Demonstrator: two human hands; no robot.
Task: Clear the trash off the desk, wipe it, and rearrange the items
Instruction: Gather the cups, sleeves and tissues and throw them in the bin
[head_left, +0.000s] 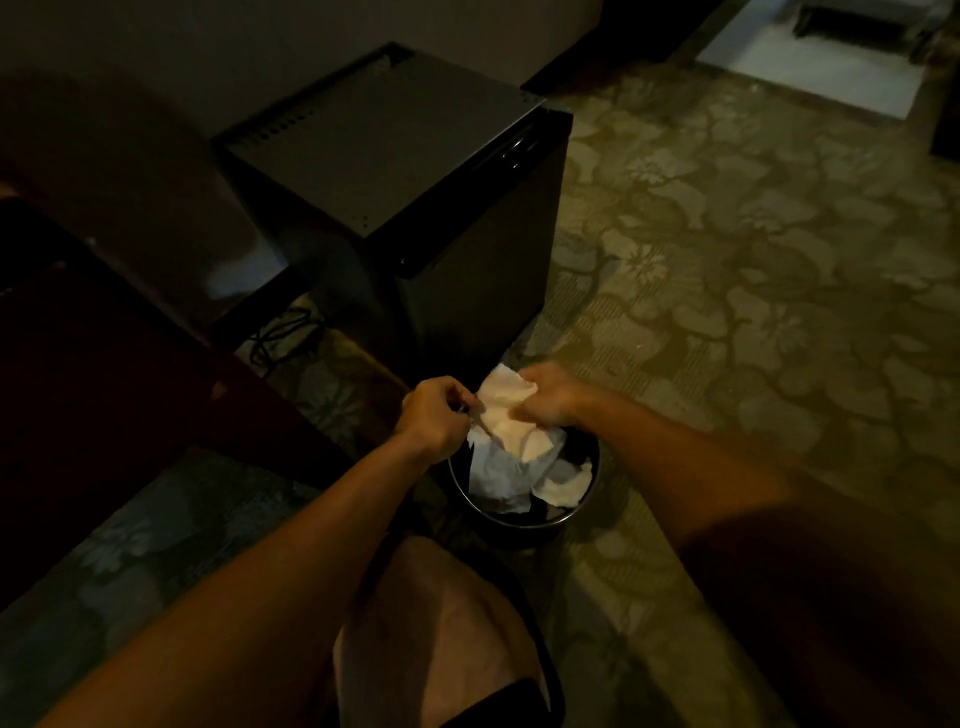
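I hold a crumpled white paper (506, 410) right over the black bin (524, 519) on the carpet, so it drops in. My left hand (434, 415) pinches its edge; my right hand (550, 397) grasps the other side

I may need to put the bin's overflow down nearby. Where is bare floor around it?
Bare carpet lies right of the trash bin, beyond the right hand. Crowded: the black cabinet behind, the dark desk left of the left hand, tissues filling the bin.
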